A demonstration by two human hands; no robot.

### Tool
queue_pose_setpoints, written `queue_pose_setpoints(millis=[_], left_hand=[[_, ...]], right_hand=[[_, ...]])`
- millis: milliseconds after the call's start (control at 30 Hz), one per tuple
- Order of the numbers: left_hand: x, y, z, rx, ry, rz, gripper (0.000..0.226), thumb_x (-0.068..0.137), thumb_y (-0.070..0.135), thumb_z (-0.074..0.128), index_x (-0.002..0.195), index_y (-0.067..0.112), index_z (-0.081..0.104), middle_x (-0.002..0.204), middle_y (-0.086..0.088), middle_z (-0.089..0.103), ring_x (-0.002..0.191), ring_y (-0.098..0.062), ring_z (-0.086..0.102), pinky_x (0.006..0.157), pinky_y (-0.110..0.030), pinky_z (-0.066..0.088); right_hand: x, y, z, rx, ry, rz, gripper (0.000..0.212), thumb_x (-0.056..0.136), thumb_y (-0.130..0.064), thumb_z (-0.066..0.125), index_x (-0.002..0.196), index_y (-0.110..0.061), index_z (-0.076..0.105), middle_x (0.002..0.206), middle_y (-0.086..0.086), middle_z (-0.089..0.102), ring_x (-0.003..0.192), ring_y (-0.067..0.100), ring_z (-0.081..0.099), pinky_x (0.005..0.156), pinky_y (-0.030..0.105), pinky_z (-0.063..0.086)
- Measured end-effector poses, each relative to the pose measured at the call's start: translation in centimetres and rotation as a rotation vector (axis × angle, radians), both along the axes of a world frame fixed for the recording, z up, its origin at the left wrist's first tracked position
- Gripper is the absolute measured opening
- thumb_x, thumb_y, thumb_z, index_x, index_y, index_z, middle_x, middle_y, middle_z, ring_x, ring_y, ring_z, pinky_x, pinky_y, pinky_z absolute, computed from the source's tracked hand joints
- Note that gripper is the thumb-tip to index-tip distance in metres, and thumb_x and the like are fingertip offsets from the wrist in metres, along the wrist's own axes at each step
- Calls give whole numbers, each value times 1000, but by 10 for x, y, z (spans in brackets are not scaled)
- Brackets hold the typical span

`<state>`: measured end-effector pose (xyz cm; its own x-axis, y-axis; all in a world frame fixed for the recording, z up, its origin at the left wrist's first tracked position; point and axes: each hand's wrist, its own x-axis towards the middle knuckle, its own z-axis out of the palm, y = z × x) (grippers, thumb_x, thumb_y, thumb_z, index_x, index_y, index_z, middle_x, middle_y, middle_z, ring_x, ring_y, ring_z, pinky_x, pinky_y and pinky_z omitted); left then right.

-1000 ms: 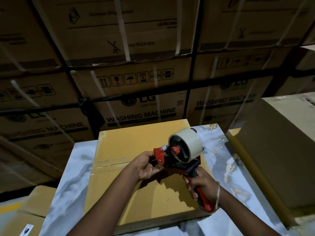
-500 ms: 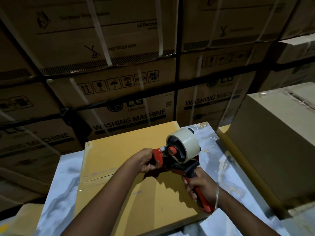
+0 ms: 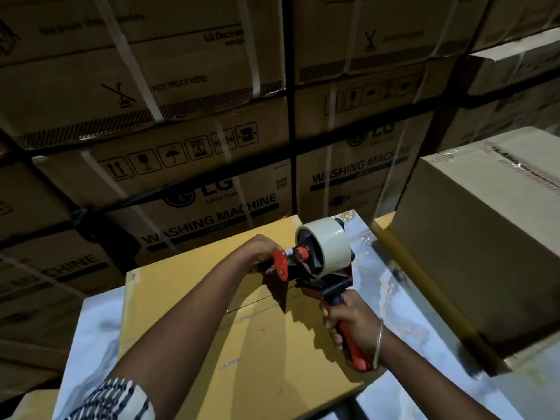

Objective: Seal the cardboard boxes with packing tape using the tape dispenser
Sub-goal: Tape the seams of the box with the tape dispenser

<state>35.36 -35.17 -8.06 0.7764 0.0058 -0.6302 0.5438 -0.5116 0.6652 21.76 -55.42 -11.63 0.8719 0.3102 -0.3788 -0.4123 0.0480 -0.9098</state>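
Observation:
A flat yellow-brown cardboard box (image 3: pixel 248 353) lies on the marbled table (image 3: pixel 94 338), its centre seam running across under the tool. The red and black tape dispenser (image 3: pixel 318 268), loaded with a pale roll of tape, hovers just above the box near its right side. My right hand (image 3: pixel 353 325) grips the dispenser's red handle. My left hand (image 3: pixel 260 253) pinches at the dispenser's front end by the red blade guard; its fingertips are hidden behind the guard. Any tape between them cannot be made out.
A larger brown box (image 3: pixel 485 244), its top taped, stands on the table at the right. Behind the table rises a wall of strapped washing machine cartons (image 3: pixel 194 165). Another carton (image 3: pixel 33 404) shows at the lower left.
The dispenser and both hands have shifted slightly toward the far right part of the box. The view has tilted up and left. Both grips are unchanged.

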Motion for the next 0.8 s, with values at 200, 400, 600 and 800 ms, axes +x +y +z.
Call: queue_pose_setpoints(millis=[200, 400, 600, 800], left_hand=[[46, -27, 2, 133, -155, -53, 9, 85, 6, 74, 76, 5, 74, 70, -8, 66, 69, -21, 66, 56, -30, 55], [88, -54, -2, 270, -330, -98, 11, 90, 8, 69, 91, 2, 77, 72, -5, 66, 72, -19, 63, 69, -30, 53], [126, -57, -12, 405, -461, -70, 12, 90, 16, 73, 93, 5, 76, 88, -10, 74, 81, -19, 71, 76, -34, 60], [144, -58, -30, 435, -460, -92, 15, 90, 18, 73, 98, 5, 76, 96, -11, 74, 81, -16, 63, 66, -26, 48]], right_hand=[[14, -6, -4, 2, -4, -82, 18, 58, -5, 57, 73, -2, 49, 60, 15, 33, 37, 21, 34, 44, 25, 31], [29, -10, -4, 6, -6, -136, 9, 61, -6, 55, 63, -3, 47, 51, 11, 36, 37, 21, 35, 46, 28, 30], [40, -9, -6, 90, 34, -185, 12, 57, -5, 54, 55, -3, 43, 49, 9, 34, 36, 20, 30, 45, 28, 27], [52, -10, -8, 66, 69, -202, 13, 55, -7, 56, 60, 0, 46, 50, 12, 35, 37, 21, 33, 47, 31, 29]])
